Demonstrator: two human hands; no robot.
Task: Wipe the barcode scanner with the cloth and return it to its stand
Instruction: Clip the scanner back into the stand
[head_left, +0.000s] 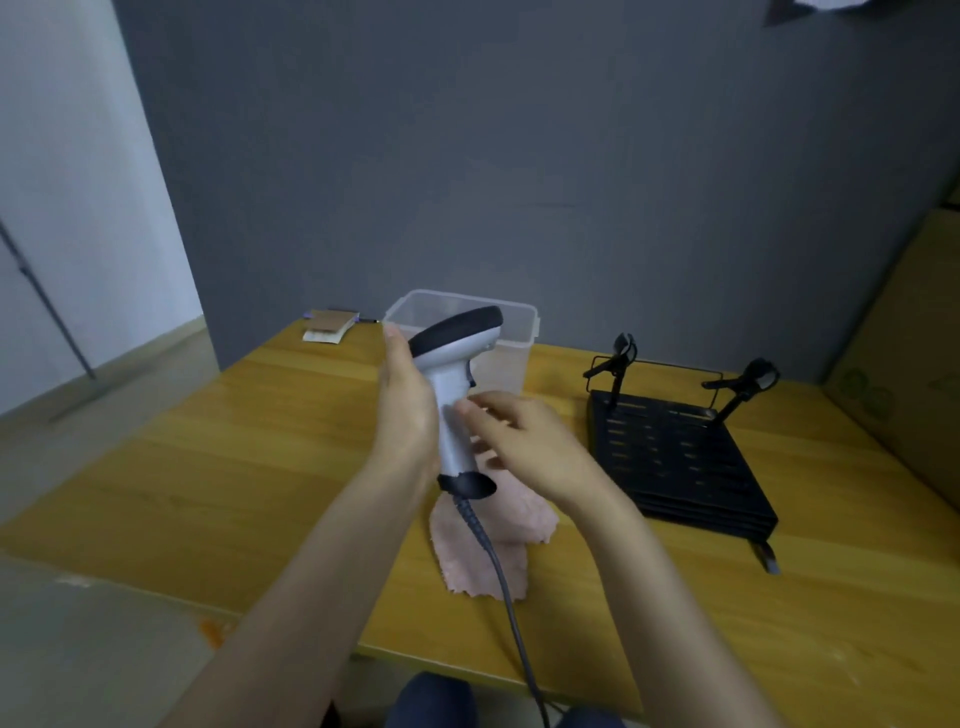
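While the left hand (402, 400) grips the scanner (453, 395) upright above the pink cloth (485, 551) on the table (208, 467), the right hand (524, 441), fingers loose and holding nothing, touches its handle, so wiping looks unstarted; next, grab the cloth, stand (675, 457) waiting right of it.

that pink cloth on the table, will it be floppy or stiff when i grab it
Probably floppy: the pink cloth lies rumpled and flat on the wooden table with ragged, wavy edges. Likely light and grippy too, since its surface looks fuzzy. The scanner cable crosses over it, so it may drag.
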